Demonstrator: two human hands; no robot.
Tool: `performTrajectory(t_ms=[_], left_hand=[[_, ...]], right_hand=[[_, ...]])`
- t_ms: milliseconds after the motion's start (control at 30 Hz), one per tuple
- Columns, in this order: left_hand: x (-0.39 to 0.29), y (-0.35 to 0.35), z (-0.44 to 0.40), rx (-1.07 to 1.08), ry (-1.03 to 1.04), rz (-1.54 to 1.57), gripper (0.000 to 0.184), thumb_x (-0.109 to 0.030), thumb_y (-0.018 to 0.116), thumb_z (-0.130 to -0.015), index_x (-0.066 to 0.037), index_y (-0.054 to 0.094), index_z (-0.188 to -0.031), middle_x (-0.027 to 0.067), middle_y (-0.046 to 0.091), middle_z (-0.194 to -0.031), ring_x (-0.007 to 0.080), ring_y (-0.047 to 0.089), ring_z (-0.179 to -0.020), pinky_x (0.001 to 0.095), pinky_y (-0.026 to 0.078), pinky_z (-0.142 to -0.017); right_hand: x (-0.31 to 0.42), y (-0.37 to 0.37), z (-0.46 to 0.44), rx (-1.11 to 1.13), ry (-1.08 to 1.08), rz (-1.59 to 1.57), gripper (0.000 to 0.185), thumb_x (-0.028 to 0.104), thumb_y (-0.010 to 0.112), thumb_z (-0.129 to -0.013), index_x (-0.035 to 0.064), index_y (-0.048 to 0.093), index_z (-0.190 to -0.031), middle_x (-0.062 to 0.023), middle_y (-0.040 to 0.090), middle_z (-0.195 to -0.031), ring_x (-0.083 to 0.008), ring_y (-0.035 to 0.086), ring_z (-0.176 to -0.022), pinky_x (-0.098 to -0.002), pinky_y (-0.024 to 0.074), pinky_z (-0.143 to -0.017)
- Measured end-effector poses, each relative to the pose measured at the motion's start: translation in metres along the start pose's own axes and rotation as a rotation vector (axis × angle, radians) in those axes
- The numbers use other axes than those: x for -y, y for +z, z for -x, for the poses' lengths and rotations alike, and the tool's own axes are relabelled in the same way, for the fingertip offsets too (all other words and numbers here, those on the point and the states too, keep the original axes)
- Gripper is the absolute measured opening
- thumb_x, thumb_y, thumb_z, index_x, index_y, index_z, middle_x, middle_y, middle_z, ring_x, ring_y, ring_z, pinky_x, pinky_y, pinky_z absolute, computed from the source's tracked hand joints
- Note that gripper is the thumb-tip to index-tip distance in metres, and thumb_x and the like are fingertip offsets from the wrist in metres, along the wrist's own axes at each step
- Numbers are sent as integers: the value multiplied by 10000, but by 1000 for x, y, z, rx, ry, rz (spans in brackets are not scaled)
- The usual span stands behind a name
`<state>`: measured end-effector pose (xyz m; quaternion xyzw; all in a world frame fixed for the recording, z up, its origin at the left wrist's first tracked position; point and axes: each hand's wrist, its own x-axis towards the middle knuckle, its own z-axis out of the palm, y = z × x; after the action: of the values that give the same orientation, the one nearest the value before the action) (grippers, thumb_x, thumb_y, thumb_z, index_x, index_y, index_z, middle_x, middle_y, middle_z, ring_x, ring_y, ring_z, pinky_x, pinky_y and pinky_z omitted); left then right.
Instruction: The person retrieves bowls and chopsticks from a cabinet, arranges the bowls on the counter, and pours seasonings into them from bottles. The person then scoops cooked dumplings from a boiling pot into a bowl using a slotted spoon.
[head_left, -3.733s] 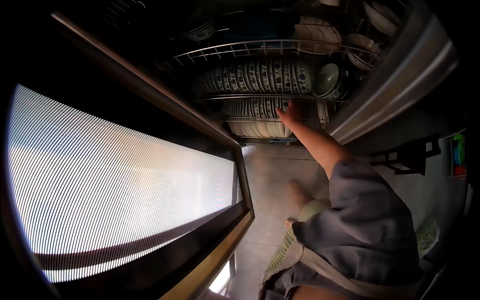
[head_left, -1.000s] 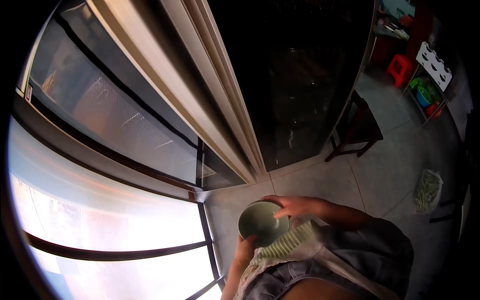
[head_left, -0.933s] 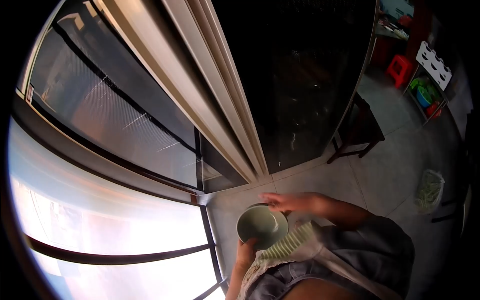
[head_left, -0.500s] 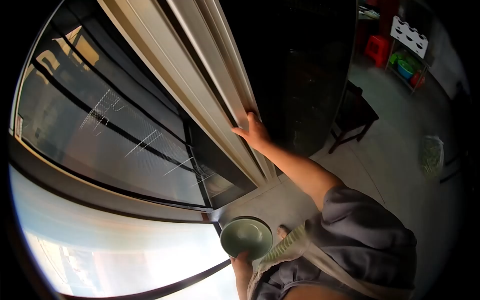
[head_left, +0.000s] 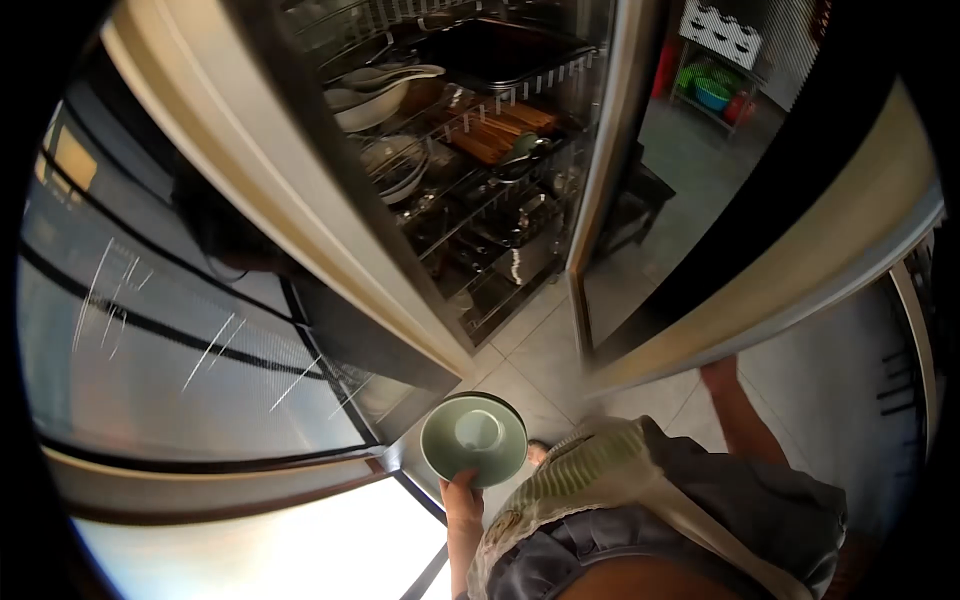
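My left hand (head_left: 462,497) grips the near rim of a green bowl (head_left: 450,440), its thumb over the inside. A darker rim edge shows behind the bowl's far side; I cannot tell whether a second bowl is stacked beneath. My right hand (head_left: 721,374) is at the edge of the swung-out cabinet door (head_left: 780,320), its fingers hidden behind the door. Inside the open dish cabinet (head_left: 420,300), wire racks hold white bowls (head_left: 372,108), pale spoons (head_left: 400,73), a bundle of wooden chopsticks (head_left: 490,135) and a dark tray (head_left: 505,52).
A dark screened panel (head_left: 180,340) stands at the left, above a bright opening (head_left: 270,540). Beyond the door are a dark stool (head_left: 640,195) and a shelf with a blue basin (head_left: 712,93). Pale floor tiles (head_left: 530,350) lie below the cabinet.
The cabinet door has swung open to the right with my right hand, exposing the racks and dishes. The bowl stays in my left hand, slightly further left and higher in view.
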<state>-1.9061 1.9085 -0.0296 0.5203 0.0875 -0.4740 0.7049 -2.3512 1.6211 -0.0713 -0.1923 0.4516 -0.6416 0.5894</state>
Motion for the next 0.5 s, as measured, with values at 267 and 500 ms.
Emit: performTrajectory(t_ms=[267,500], left_hand=[[-11,51,-29,149,-145,-86,534,78,609,-748,-60,540,-1259,88,633,-1123,258,644,-1002,373,565,-825],[-16,101,-46,1,-12,-39,495,50,604,-744,-26,547,-1230,121,617,-1098,289,639,-979,419,560,-836]], right_hand=[[78,-98,-65,-322,-397,100,444,355,531,-998,30,540,-1301,-90,610,-1261,-227,565,-1193,-365,458,-998],[-245,-143,-84,632,59,1079,235,257,562,-966,53,658,-902,-141,657,-740,-277,672,-791,-462,514,-655]])
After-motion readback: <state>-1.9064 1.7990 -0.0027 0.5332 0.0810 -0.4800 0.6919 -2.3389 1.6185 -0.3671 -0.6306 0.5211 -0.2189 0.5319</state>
